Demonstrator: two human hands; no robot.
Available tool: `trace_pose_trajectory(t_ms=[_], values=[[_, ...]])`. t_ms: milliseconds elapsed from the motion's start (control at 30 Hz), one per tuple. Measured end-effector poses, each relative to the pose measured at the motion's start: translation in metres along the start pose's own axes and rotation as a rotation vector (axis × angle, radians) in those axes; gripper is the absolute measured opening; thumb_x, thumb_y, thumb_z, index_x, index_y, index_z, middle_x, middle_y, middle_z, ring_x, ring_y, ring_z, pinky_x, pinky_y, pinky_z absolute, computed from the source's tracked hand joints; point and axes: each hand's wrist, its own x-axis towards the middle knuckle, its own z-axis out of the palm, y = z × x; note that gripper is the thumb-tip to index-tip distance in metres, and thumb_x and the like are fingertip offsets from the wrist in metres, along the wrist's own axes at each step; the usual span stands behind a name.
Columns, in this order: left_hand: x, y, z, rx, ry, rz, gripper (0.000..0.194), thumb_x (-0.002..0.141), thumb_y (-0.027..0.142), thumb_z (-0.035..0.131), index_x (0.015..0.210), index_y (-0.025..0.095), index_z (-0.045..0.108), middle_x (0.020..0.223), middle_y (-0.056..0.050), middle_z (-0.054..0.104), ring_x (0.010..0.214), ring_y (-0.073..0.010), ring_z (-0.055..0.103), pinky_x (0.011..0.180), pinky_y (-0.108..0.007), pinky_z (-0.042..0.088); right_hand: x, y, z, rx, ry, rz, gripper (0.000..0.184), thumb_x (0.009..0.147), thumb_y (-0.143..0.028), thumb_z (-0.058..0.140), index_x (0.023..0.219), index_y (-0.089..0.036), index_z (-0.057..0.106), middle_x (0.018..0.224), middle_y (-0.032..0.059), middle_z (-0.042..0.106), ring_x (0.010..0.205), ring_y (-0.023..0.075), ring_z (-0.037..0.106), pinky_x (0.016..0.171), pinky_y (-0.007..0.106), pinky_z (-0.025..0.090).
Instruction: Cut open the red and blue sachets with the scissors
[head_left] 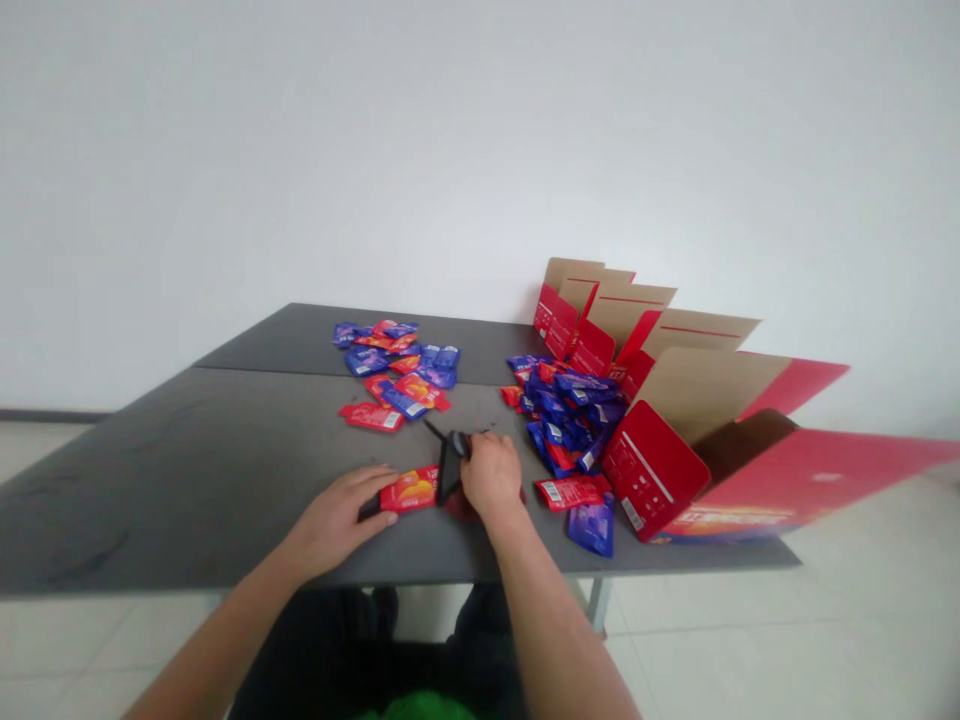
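Under the left fingers [361, 492]: a red-and-orange sachet [409, 490] lying flat on the grey desk [187, 480]. A dark strip shows at its left end, too small to identify.

Left finger state: extended and slightly apart, resting on the sachet's left end and pressing it to the desk; not clamped around it.

Beside the left fingertips: black scissors [450, 462], their handle close to the sachet's right end and their blades angled away toward the far left.

Right finger state: the right hand [491, 477] sits over the scissor handle with the right fingers [474, 462] curled around it. The fingertips are hidden, so their exact placement cannot be confirmed.

Handling assessment: the flat sachet and the firm scissor hold appear sound; the blades should stay clear of the left fingers.

Ahead of the fingers: a loose spread of sachets [394, 365].

Right of the fingers: a heap of blue-and-purple sachets [574, 420] and an open cardboard carton with red flaps [652, 470].
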Motion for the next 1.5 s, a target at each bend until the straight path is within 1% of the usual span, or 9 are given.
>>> trace_pose_trajectory(t_ms=[200,467,567,733,967,1067,1233,1333,1500], values=[[0.004,0.005,-0.003,-0.03,-0.041,0.058,0.037,0.093,0.035,0.06,0.126,0.026,0.074,0.134,-0.011,0.071,0.123,-0.03,0.065,0.108,-0.042,0.052,-0.028,-0.064,0.026,0.13,-0.018,-0.309,0.012,0.093,-0.027,0.062,0.099,-0.021,0.069,0.107,0.0072,0.071,0.103,0.025,0.057,0.093,0.037,0.043],[0.001,0.005,-0.003,0.028,-0.025,-0.024,0.054,0.093,0.05,0.063,0.141,0.025,0.065,0.149,-0.01,0.062,0.139,-0.0327,0.055,0.12,-0.051,0.041,0.004,0.009,0.003,-0.012,-0.032,-0.003,0.017,0.094,-0.016,0.057,0.1,-0.017,0.073,0.109,0.0115,0.071,0.104,0.0262,0.058,0.086,0.035,0.042],[0.003,0.006,-0.002,0.017,-0.01,0.017,0.047,0.092,0.042,0.064,0.136,0.025,0.068,0.146,-0.01,0.065,0.135,-0.0318,0.058,0.119,-0.049,0.043,-0.001,-0.018,0.002,0.05,0.006,-0.115,0.015,0.092,-0.02,0.061,0.102,-0.018,0.072,0.11,0.0105,0.071,0.104,0.026,0.057,0.087,0.035,0.042],[0.004,0.008,-0.002,-0.027,-0.027,0.037,0.038,0.092,0.029,0.06,0.128,0.024,0.072,0.128,-0.012,0.073,0.117,-0.0304,0.068,0.104,-0.042,0.054,-0.025,-0.071,0.029,0.155,0.002,-0.302,0.013,0.095,-0.021,0.057,0.099,-0.019,0.07,0.106,0.0092,0.071,0.102,0.0256,0.056,0.089,0.036,0.042],[0.001,0.0,0.002,0.031,0.012,0.02,0.052,0.095,0.051,0.063,0.139,0.026,0.065,0.148,-0.009,0.063,0.139,-0.0309,0.055,0.121,-0.049,0.041,0.0,0.006,0.013,0.013,-0.004,-0.014,0.017,0.095,-0.018,0.056,0.1,-0.017,0.072,0.108,0.011,0.071,0.102,0.0256,0.057,0.085,0.035,0.041],[0.002,-0.001,0.003,0.04,0.002,0.025,0.052,0.094,0.049,0.064,0.14,0.024,0.065,0.148,-0.01,0.062,0.139,-0.0312,0.055,0.121,-0.049,0.041,-0.001,-0.007,0.006,0.016,0.022,-0.049,0.016,0.094,-0.02,0.058,0.101,-0.018,0.072,0.109,0.011,0.071,0.103,0.0262,0.057,0.084,0.035,0.041],[0.004,0.004,-0.001,0.023,-0.029,0.052,0.043,0.092,0.036,0.064,0.132,0.023,0.07,0.139,-0.012,0.068,0.126,-0.03,0.064,0.112,-0.045,0.05,-0.023,-0.062,0.028,0.136,0.031,-0.282,0.014,0.097,-0.027,0.058,0.103,-0.021,0.07,0.109,0.0077,0.07,0.103,0.0251,0.055,0.089,0.036,0.042],[0.003,0.005,-0.002,0.02,-0.018,0.045,0.045,0.094,0.042,0.062,0.135,0.024,0.068,0.142,-0.011,0.067,0.131,-0.0302,0.061,0.115,-0.047,0.047,-0.02,-0.043,0.032,0.12,-0.001,-0.222,0.014,0.097,-0.025,0.057,0.102,-0.021,0.07,0.109,0.0078,0.07,0.102,0.025,0.056,0.087,0.035,0.042],[0.002,0.003,0.0,0.048,-0.011,0.009,0.054,0.095,0.053,0.062,0.141,0.025,0.063,0.149,-0.011,0.062,0.14,-0.0321,0.054,0.12,-0.052,0.04,0.007,0.009,0.009,-0.022,-0.026,0.01,0.017,0.096,-0.019,0.056,0.103,-0.018,0.072,0.111,0.0115,0.071,0.103,0.0263,0.058,0.083,0.036,0.041]])
